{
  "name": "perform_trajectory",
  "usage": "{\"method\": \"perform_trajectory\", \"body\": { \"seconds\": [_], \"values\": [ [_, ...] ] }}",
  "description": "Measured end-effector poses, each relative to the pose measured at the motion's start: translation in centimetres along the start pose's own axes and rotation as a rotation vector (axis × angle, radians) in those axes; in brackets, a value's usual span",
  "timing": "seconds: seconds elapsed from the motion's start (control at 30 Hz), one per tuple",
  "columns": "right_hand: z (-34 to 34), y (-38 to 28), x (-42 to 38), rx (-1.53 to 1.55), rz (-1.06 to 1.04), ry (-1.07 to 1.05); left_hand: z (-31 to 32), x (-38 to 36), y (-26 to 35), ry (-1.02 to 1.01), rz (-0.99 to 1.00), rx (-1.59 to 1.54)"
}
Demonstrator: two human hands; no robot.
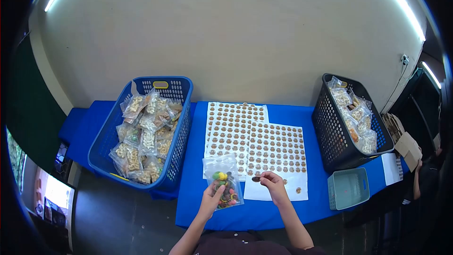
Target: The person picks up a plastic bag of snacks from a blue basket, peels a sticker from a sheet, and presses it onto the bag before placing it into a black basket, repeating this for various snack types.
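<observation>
My left hand (210, 201) is closed on a clear zip bag (230, 192), its thumb lying across the front. Small colourful pieces, red, green, yellow and dark, fill the lower part of the bag. To the right of it, my right hand (274, 187) pinches a small dark round sticker (256, 179) by its edge, apart from the bag. Beneath and behind both hands lie white sticker sheets (277, 148) with rows of round brown labels. The front sheet has bare patches near its lower edge, where only a few labels sit.
A blue basket (175, 160) full of packed clear bags stands at the left. On the right are a black basket (325, 134) of similar bags and a grey-green bin (349, 203). Blue cloth (198, 217) covers the table. Another person (427, 179) is at the far right, near cardboard (406, 150).
</observation>
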State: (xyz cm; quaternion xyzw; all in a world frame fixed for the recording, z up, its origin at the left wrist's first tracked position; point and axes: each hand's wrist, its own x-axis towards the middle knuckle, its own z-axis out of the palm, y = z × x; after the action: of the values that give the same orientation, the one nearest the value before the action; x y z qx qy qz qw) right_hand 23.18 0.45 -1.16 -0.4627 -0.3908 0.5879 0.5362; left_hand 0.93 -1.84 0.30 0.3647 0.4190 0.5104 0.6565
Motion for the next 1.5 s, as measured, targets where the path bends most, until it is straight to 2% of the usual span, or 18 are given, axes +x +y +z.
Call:
{"method": "perform_trajectory", "body": {
  "seconds": [0.17, 0.2, 0.43, 0.67, 0.77, 1.03, 1.5],
  "values": [
    [5.3, -4.5, -3.4, 0.013, -0.156, -0.165, 0.5, -0.8, 0.9, -0.089, -0.005, 0.031],
    [5.8, -4.7, -3.9, 0.015, -0.097, -0.162, 0.5, -1.0, 1.1, -0.099, -0.007, 0.044],
    [9.5, -3.8, -5.6, -0.187, -0.195, -0.024, -0.5, -1.8, 1.4, -0.197, -0.005, 0.066],
    [10.7, -2.6, -6.4, -0.259, -0.226, 0.002, -1.9, -2.7, 1.5, -0.171, -0.051, 0.198],
    [11.2, -2.5, -6.4, -0.253, -0.231, 0.006, -2.5, -2.6, 1.1, -0.203, 0.046, 0.133],
    [12.4, -3.1, -6.5, -0.187, -0.198, -0.014, -3.6, -3.0, 2.1, -0.237, 0.025, 0.141],
    [13.3, -2.7, -6.1, -0.370, -0.300, 0.033, -3.3, -3.2, 3.7, -0.247, 0.065, 0.062]
  ]
}}
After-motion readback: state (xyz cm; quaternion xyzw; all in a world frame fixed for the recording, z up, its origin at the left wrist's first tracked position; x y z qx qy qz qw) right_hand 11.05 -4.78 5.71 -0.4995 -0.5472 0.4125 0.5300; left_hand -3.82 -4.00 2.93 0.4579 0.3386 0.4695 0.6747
